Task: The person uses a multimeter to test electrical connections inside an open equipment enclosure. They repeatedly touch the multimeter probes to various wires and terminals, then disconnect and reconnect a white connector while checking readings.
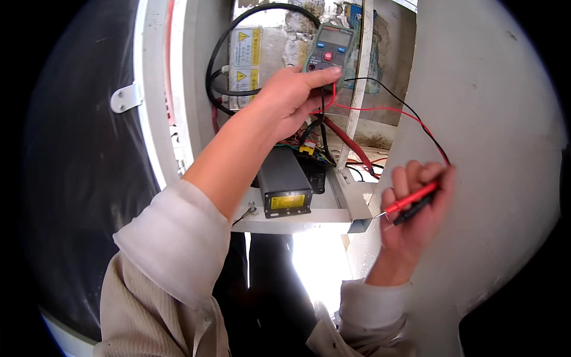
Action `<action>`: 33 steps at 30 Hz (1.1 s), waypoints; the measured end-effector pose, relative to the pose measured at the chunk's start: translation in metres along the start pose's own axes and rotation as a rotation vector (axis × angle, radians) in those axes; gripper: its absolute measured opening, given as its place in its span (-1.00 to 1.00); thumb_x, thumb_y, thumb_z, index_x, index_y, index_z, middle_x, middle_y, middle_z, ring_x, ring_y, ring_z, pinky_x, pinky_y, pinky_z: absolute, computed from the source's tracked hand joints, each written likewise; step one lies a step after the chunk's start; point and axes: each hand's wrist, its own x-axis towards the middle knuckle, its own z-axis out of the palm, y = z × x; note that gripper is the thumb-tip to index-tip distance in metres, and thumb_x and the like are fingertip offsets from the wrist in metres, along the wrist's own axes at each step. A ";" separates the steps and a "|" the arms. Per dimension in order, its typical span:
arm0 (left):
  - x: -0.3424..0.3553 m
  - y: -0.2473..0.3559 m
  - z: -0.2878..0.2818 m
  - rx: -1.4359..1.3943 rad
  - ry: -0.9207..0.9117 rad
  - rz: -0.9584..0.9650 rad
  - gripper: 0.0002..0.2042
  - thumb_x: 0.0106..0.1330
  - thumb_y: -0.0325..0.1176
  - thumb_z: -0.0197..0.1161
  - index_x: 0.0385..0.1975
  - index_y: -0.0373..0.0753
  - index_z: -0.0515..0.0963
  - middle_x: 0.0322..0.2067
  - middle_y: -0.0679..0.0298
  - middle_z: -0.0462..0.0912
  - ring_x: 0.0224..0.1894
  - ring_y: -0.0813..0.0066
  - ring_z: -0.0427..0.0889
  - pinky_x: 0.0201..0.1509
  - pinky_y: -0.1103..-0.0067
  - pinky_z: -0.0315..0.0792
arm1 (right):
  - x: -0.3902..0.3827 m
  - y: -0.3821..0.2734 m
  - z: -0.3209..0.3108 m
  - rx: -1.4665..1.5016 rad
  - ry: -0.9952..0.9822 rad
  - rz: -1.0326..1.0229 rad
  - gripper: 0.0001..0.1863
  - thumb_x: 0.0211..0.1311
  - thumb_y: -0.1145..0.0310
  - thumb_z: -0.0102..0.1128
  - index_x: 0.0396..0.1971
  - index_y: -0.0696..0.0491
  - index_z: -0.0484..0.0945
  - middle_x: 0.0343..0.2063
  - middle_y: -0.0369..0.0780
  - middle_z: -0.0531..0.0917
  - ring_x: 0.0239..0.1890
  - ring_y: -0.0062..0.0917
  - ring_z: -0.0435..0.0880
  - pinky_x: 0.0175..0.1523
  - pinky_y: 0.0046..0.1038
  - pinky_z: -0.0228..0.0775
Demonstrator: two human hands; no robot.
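Observation:
My left hand (300,95) grips the lower end of a green and grey multimeter (331,44), thumb across its front and fingers hidden behind. The meter is held upright in front of a stained metal panel. My right hand (416,205) is closed around two test probes, a red probe (411,199) and a black probe (414,209) side by side. Their tips point left, close to the open end of a square metal tube. A red lead (380,109) and a black lead (416,116) run from the probes back to the meter.
Below the meter, a dark grey finned box (284,181) with a yellow label rests on a white metal frame (285,224). Bundled wires and a yellow connector (307,147) lie behind it. A thick black cable (211,65) loops past warning labels (245,47). A grey panel (488,149) stands at right.

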 end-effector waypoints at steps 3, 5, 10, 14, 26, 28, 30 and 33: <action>0.014 0.007 -0.009 0.023 0.051 0.030 -0.66 0.27 -0.28 0.35 -0.07 -0.31 0.46 -0.16 0.27 0.57 -0.13 0.50 0.56 0.06 0.55 0.51 | -0.002 -0.021 0.024 0.076 -0.036 -0.144 -0.51 0.52 0.00 -0.29 -0.44 0.10 0.38 -0.60 -0.29 0.21 -0.66 -0.62 0.13 -0.80 -0.57 0.04; 0.019 0.005 -0.020 0.022 0.115 0.039 -0.66 0.26 -0.28 0.35 -0.07 -0.30 0.46 -0.18 0.29 0.57 -0.13 0.51 0.57 0.04 0.55 0.51 | -0.007 -0.035 0.023 0.062 -0.105 -0.191 -0.48 0.51 -0.01 -0.29 -0.51 0.11 0.33 -0.60 -0.28 0.20 -0.67 -0.61 0.12 -0.81 -0.54 -0.01; 0.017 -0.001 -0.027 0.268 0.169 0.010 -0.60 0.22 -0.32 0.39 -0.02 -0.31 0.42 -0.18 0.27 0.58 -0.16 0.51 0.58 -0.04 0.56 0.50 | -0.003 -0.052 0.024 0.076 -0.188 -0.210 -0.47 0.51 0.02 -0.28 -0.63 0.06 0.20 -0.65 -0.28 0.18 -0.72 -0.60 0.06 -0.81 -0.55 -0.05; 0.015 -0.014 -0.025 0.528 0.317 0.082 -0.37 0.17 -0.37 0.43 0.18 -0.36 0.25 -0.14 0.21 0.58 -0.15 0.51 0.57 -0.07 0.56 0.48 | 0.002 -0.048 0.025 0.054 -0.165 -0.174 -0.48 0.51 0.02 -0.28 -0.62 0.06 0.20 -0.65 -0.28 0.20 -0.72 -0.60 0.06 -0.77 -0.54 -0.06; 0.020 -0.034 -0.020 0.852 0.122 0.082 -0.22 0.09 -0.43 0.47 0.31 -0.26 0.16 -0.05 0.19 0.56 -0.02 0.46 0.53 0.10 0.54 0.39 | 0.009 -0.026 0.021 -0.002 -0.082 -0.121 -0.48 0.54 -0.01 -0.34 -0.54 0.09 0.26 -0.65 -0.30 0.21 -0.71 -0.62 0.07 -0.73 -0.55 -0.02; 0.018 -0.038 -0.024 0.944 0.144 0.170 -0.23 0.09 -0.39 0.47 0.29 -0.26 0.17 -0.09 0.13 0.59 -0.05 0.37 0.58 0.07 0.50 0.42 | 0.007 -0.023 0.020 -0.012 -0.060 -0.112 -0.48 0.53 -0.01 -0.33 -0.53 0.09 0.27 -0.65 -0.31 0.21 -0.71 -0.63 0.08 -0.73 -0.56 0.01; 0.015 -0.037 -0.020 1.080 0.191 0.167 -0.25 0.10 -0.32 0.46 0.27 -0.25 0.18 -0.13 0.05 0.63 -0.07 0.21 0.62 0.05 0.42 0.44 | 0.008 -0.018 0.019 -0.012 -0.012 -0.109 -0.50 0.53 0.01 -0.32 -0.51 0.09 0.26 -0.63 -0.30 0.21 -0.71 -0.62 0.10 -0.72 -0.55 0.04; 0.004 -0.026 -0.002 1.321 0.295 0.062 -0.32 0.17 -0.18 0.39 0.24 -0.25 0.22 -0.20 -0.04 0.66 -0.10 -0.07 0.64 0.02 0.26 0.47 | 0.009 -0.011 0.016 -0.048 0.042 -0.118 -0.55 0.53 0.06 -0.25 -0.47 0.10 0.28 -0.60 -0.29 0.25 -0.70 -0.60 0.18 -0.68 -0.55 0.11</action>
